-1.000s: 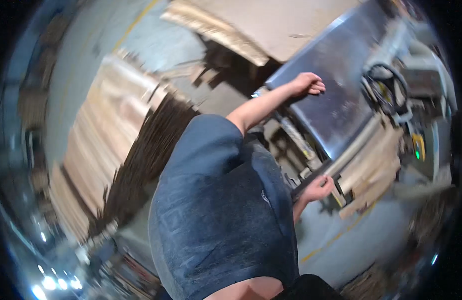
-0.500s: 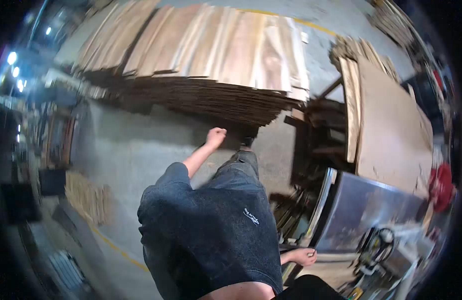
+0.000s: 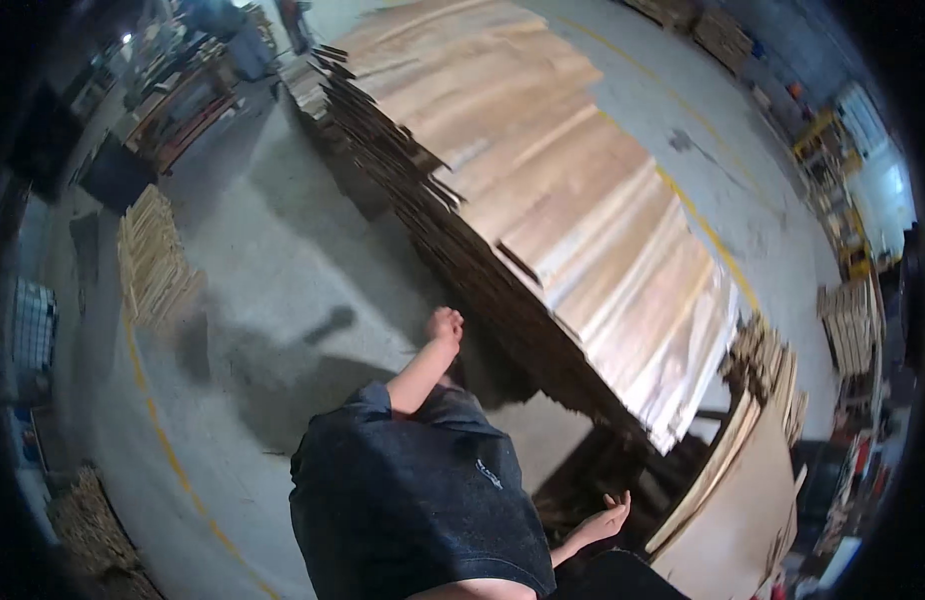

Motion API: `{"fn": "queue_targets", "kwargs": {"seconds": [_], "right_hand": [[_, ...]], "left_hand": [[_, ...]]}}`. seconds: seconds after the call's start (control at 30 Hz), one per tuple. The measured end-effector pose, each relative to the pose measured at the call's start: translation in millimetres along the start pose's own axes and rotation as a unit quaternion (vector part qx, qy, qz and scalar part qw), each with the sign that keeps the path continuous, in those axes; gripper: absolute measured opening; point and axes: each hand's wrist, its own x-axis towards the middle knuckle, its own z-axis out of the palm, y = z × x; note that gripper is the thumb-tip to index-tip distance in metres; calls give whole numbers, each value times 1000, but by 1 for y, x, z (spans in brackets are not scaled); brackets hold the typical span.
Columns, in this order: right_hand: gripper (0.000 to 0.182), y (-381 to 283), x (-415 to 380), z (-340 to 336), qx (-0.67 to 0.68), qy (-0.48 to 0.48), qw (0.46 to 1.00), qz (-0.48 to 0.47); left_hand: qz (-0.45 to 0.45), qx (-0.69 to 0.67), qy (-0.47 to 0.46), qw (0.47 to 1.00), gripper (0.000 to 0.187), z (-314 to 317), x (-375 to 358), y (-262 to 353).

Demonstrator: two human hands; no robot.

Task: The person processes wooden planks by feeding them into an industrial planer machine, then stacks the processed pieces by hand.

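Note:
My left hand [image 3: 446, 326] is raised in front of my body, its fingers loosely curled in with nothing seen in them. It hovers beside the dark, ragged edge of a long stack of thin wood sheets [image 3: 573, 190]. My right hand [image 3: 605, 520] hangs low at my right side, fingers apart and empty. Close to it are the stack's near corner and a pile topped with a flat tan panel [image 3: 738, 510]. Neither hand appears to touch anything.
A yellow line [image 3: 173, 455] crosses the concrete floor on the left. Wooden slats [image 3: 155, 255] are piled beyond it, with another wood pile [image 3: 93, 530] lower left. A bench [image 3: 188, 120] stands far left. Stacked timber [image 3: 848, 325] lies at the right.
My view has turned and moved nearer the wood stack, which now runs diagonally. The metal-topped table and machine at the right have left view. My right hand's fingers have spread.

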Motion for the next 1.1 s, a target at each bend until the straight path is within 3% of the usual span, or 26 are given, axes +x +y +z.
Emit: {"fn": "queue_targets", "kwargs": {"seconds": [0.03,0.1,0.17,0.23,0.27,0.4,0.43,0.47,0.53,0.6,0.67,0.7,0.73,0.9,0.97,1.0,1.1], "right_hand": [[44,-14,10,23,10,-8,1000,-7],[43,-37,33,64,-29,-101,991,-79],[45,-64,59,102,-11,-127,986,-104],[49,-88,84,135,21,-151,983,-105],[45,-107,97,149,19,-159,980,-118],[35,-176,159,202,10,-216,945,-246],[35,-197,168,215,19,-220,942,-251],[35,-209,183,232,56,-237,934,-263],[34,-246,207,260,53,-283,919,-270],[31,-269,232,305,117,-318,893,-297],[31,-313,237,341,137,-377,884,-241],[30,-326,247,365,159,-409,852,-285],[28,-343,255,388,163,-426,821,-344],[23,-458,239,450,136,-480,748,-438],[24,-489,247,478,121,-502,685,-514],[23,-492,256,504,102,-467,707,-522],[28,-571,256,526,163,-441,688,-553]], "left_hand": [[68,7,26,997,19,21,0,38],[388,-56,-7,920,23,61,6,103],[403,-85,-26,911,30,107,-36,187],[479,-58,-36,875,40,136,-41,253],[518,-98,-39,849,35,157,-58,284],[721,16,-56,690,35,229,-107,394],[778,160,-10,607,38,245,-112,425],[775,195,-30,601,52,269,-122,446],[765,381,23,518,67,310,-130,480],[669,545,31,504,80,352,-100,510],[566,650,111,494,85,371,-90,508],[524,704,106,467,85,377,-81,511],[523,701,113,472,85,378,-71,510],[575,678,133,438,84,367,-106,492],[573,680,139,437,85,365,-111,488],[567,680,146,441,85,362,-113,486],[528,699,98,472,88,356,-115,486]]}}
